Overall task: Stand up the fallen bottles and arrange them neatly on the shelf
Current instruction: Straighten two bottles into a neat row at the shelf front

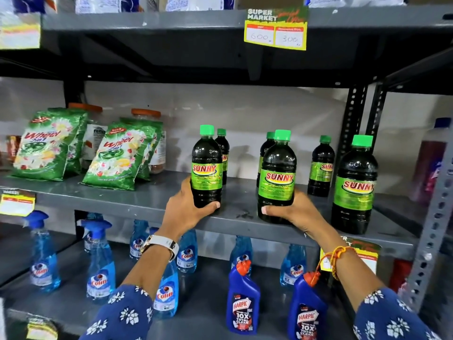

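The left hand is gripping the base of one upright dark bottle near the front edge of the grey shelf. The right hand is clasping a second upright bottle beside it. Four more bottles are standing nearby, one at the right.

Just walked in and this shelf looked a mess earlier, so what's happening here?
A person is tidying the Sunny bottles on the middle shelf. The left hand grips one upright bottle and the right hand grips another near the front edge. Four more bottles stand upright around them; none in view is lying down.
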A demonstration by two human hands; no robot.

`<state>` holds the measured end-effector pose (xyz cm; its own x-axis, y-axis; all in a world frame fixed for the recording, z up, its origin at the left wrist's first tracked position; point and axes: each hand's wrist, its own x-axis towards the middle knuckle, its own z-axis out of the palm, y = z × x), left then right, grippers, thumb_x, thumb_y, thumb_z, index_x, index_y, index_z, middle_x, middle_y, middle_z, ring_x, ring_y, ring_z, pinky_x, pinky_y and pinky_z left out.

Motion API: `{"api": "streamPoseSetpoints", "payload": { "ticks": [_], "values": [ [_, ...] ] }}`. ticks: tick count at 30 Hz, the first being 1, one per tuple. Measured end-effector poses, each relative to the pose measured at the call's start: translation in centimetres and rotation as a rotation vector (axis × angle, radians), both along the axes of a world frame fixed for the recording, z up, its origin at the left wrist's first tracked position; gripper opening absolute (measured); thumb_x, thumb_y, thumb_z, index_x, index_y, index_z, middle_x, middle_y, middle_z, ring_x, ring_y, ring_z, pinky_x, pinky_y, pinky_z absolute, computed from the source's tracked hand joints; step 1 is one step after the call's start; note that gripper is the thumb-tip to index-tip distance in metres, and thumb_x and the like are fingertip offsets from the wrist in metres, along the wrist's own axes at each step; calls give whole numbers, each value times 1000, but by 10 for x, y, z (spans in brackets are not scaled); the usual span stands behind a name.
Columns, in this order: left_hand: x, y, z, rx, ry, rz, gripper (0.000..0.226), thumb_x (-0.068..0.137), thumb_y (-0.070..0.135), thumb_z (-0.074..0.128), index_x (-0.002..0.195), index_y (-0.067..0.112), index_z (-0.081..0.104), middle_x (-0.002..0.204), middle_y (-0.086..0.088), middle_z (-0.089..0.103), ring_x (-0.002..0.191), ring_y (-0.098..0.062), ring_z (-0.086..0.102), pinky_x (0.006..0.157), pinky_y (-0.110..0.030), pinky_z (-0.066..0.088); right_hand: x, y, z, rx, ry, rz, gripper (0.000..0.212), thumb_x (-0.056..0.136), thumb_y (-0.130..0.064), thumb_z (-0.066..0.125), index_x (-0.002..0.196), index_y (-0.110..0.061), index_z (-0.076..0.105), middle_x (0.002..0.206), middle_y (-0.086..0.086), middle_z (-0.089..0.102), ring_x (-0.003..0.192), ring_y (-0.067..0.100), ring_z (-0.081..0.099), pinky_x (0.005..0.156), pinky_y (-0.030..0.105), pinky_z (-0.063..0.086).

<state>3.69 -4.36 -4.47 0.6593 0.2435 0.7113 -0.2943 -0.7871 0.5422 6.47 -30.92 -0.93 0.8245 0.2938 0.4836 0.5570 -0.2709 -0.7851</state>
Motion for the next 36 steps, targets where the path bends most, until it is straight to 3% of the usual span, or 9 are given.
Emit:
{"api": "streamPoseSetpoints", "payload": {
  "ticks": [5, 8, 10, 13, 17, 20, 22, 26, 36],
  "values": [
    [-2, -2, 2, -11, 32, -17, 103, 59, 67, 70, 138, 19, 24, 124, -4, 59, 105, -30, 59, 82, -35, 45, -19, -2, 8, 79, 41, 47, 69, 48, -35, 85, 110, -25, 57, 105, -10, 67, 92, 0, 64, 84, 21, 52],
    [-4, -3, 4, -137, 8, -52, 122, 58, 74, 65, 147, 21, 1, 149, -8, 34, 128, -31, 41, 103, -48, 35, -50, -17, -4, 123, -203, -165, 99, 50, -58, 80, 133, -31, 35, 127, -19, 46, 115, -3, 47, 96, 16, 37],
    [-9, -8, 2, -250, -139, -101, 120, 63, 73, 64, 148, 20, -1, 156, -6, 15, 139, -24, 23, 111, -51, 24, -71, -41, -10, 153, -477, -241, 82, 61, -59, 75, 130, -36, 38, 130, -21, 46, 122, 0, 45, 99, 14, 36],
    [-24, -37, -2, -250, -489, -116, 98, 73, 57, 63, 146, 14, 15, 152, -4, 21, 138, -17, 24, 111, -45, 28, -72, -91, -5, 227, -710, -384, 65, 66, -54, 73, 122, -34, 45, 120, -19, 52, 115, 7, 52, 97, 17, 40],
    [-27, -114, 18, -302, -465, -360, 80, 76, 57, 64, 140, 26, 28, 144, 2, 36, 131, -10, 37, 106, -26, 34, -40, -128, 6, 315, -357, -379, 79, 59, -48, 78, 124, -25, 39, 122, -9, 51, 113, 6, 50, 93, 19, 41],
    [-13, -152, 31, -344, -185, -418, 104, 65, 61, 72, 144, 17, 19, 146, -5, 36, 128, -13, 38, 104, -30, 31, -11, -144, 5, 347, -4, -203, 55, 75, -17, 68, 123, -8, 42, 127, 17, 54, 111, 23, 53, 93, 32, 42],
    [-4, -156, 28, -312, -37, -344, 116, 58, 61, 75, 145, 16, 13, 139, -6, 45, 120, -18, 47, 97, -31, 36, -5, -150, 2, 343, 148, -117, 55, 78, -15, 65, 128, -5, 44, 123, 10, 62, 110, 19, 58, 93, 30, 44],
    [5, -149, 16, -156, 136, -178, 110, 50, 73, 71, 129, 9, 27, 118, -12, 60, 106, -32, 57, 79, -33, 43, -8, -153, 1, 81, 130, -77, 41, 64, -11, 78, 99, -23, 62, 90, -13, 72, 82, -4, 66, 68, 7, 46],
    [13, -146, 16, -32, 108, -122, 80, 56, 62, 76, 106, 10, 42, 92, -2, 57, 95, -30, 61, 75, -35, 48, -7, -146, -1, 3, 31, -123, 38, 60, -11, 83, 88, -30, 65, 77, -19, 72, 77, -3, 67, 64, 8, 47]
  ]
}}
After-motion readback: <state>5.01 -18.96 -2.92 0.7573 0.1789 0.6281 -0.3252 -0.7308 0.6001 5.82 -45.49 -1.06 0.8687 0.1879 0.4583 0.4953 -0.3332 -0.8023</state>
